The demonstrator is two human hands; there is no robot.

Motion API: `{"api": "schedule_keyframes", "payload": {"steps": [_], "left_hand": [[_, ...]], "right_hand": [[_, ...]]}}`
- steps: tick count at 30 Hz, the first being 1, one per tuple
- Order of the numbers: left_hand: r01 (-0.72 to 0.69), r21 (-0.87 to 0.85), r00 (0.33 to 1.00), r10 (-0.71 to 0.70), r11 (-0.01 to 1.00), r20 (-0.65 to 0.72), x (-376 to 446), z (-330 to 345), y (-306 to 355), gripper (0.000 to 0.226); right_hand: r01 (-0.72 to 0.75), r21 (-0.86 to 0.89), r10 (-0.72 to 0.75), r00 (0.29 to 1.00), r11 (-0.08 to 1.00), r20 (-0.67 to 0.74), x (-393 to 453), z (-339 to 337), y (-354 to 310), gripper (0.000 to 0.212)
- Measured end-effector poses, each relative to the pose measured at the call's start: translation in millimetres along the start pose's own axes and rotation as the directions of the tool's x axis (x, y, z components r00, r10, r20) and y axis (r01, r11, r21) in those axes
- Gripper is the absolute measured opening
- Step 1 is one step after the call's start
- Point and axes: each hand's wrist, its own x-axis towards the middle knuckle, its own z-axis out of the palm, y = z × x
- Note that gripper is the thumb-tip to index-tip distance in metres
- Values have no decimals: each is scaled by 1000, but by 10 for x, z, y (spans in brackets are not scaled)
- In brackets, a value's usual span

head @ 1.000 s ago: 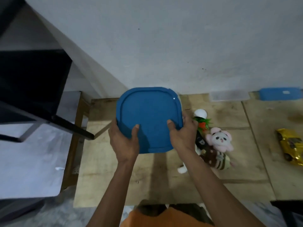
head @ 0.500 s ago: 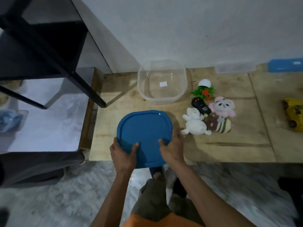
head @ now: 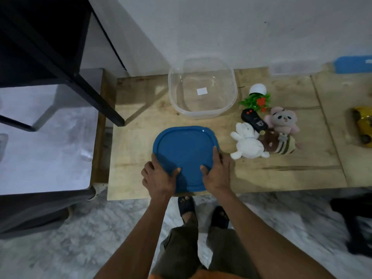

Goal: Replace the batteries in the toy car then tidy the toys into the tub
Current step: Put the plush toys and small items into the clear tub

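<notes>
Both hands grip a blue lid (head: 184,156) at its near edge, over the front of the wooden tabletop (head: 136,141). The left hand (head: 159,179) clasps the lid's seven o'clock corner, thumb lying on top and fingers curled out of sight beneath; the right hand (head: 217,173) holds the five o'clock side, thumb pressed on the upper surface and forefinger stretched along the rim. Whether the lid lies flat on the wood or hovers just above it cannot be told. At twelve o'clock from the lid, apart from it, stands the clear tub (head: 202,87), open and bare but for a small white label on its bottom. At two to three o'clock lie the toys in a cluster: a white plush rabbit (head: 248,142), a striped plush bee (head: 278,142), a pink plush animal (head: 281,119), a black remote control (head: 254,119) and a small potted plant (head: 256,97). The yellow toy car (head: 363,127) sits well apart at the right edge.
</notes>
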Motion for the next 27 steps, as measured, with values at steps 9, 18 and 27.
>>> {"api": "schedule_keyframes", "payload": {"steps": [9,18,27], "left_hand": [[-109,229,994,101,967,46,27,29,-124,84],[-210,2,978,210,978,1,-117,-122,141,68],[-566,-184,818,575,803,-7,-574,266,1350,67]], "right_hand": [[22,-296,-41,997,955,-58,-31,138,14,72],[140,121,-125,984,983,-123,-152,-410,-31,49],[188,139,-75,814,972,-576,413,-1475,716,31]]}}
